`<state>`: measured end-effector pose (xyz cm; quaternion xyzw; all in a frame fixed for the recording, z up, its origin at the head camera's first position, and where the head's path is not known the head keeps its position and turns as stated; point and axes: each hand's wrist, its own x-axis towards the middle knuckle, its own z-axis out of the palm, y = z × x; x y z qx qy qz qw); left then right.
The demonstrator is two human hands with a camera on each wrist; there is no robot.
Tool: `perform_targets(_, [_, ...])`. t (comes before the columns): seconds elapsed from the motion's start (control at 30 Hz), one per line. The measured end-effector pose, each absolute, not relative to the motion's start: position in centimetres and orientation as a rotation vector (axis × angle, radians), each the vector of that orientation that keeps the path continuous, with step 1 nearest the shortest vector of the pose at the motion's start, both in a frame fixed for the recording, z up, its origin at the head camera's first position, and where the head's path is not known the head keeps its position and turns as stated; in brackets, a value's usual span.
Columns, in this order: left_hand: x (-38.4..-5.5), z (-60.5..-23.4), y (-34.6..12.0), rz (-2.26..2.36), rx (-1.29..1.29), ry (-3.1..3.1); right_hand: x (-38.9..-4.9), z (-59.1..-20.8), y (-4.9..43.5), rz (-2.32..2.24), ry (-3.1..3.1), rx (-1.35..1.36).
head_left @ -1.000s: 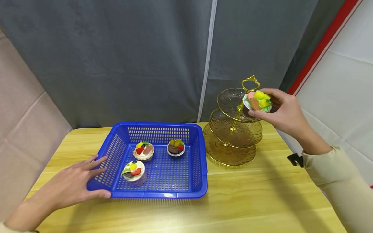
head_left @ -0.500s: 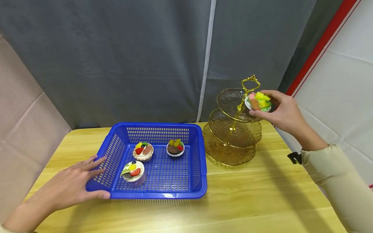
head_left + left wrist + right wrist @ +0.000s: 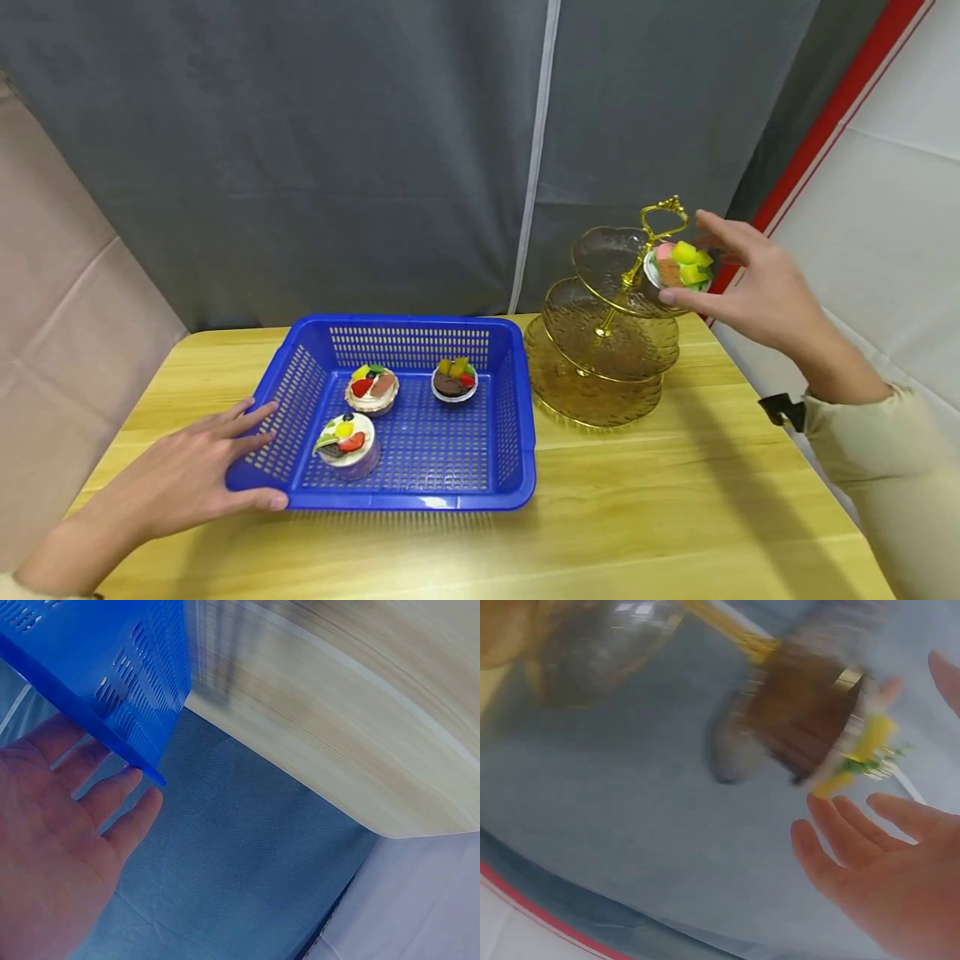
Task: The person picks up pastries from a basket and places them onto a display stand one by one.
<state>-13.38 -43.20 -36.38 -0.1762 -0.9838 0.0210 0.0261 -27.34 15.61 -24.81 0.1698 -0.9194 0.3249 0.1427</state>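
A cupcake [image 3: 681,265] topped with yellow cubes, a pink disc and a brown biscuit sits on the top tier of a gold three-tier cake stand [image 3: 609,354]. My right hand [image 3: 776,292] is beside it, thumb and fingers spread around its right side. In the right wrist view the spread fingers of the right hand [image 3: 892,877] are apart from the blurred brown cup of the cupcake [image 3: 806,712]. Along the left end of a blue plastic basket [image 3: 375,502], my left hand [image 3: 183,479] rests with straight fingers at the rim; the left wrist view shows its fingertips behind that rim.
Inside the basket are a fruit tart [image 3: 371,392], a chocolate cupcake [image 3: 454,383] and a cream dessert cup [image 3: 347,446]. The wooden table [image 3: 637,517] ends at a grey curtain [image 3: 375,167] behind and a white panel [image 3: 885,200] on the right.
The right hand has spread its fingers off the cupcake and moved slightly right. The stand's top tier and handle have leaned right, the cupcake with them. The left hand has stayed put.
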Motion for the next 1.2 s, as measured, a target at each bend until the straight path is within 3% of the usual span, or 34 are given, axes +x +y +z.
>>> perform_targets(0.13, [-13.5, -36.3, -43.2, 0.092, -0.557, -3.044, -26.1, -23.7, 15.4, 0.973, -2.549, 0.531])
perform_targets(0.5, [-13.5, -36.0, -43.2, 0.106, -0.573, -3.047, -24.6, -23.2, 9.6, 0.947, -2.368, 0.967])
perform_targets(0.77, [-13.4, -35.9, -43.3, 0.088, -0.570, -3.048, -25.7, -25.6, 4.7, 1.055, -2.472, 1.277])
perform_targets(1.2, [-13.3, -35.9, -43.2, 0.071, -0.570, -3.046, -28.4, -31.0, -0.5, 1.158, -2.642, 1.375])
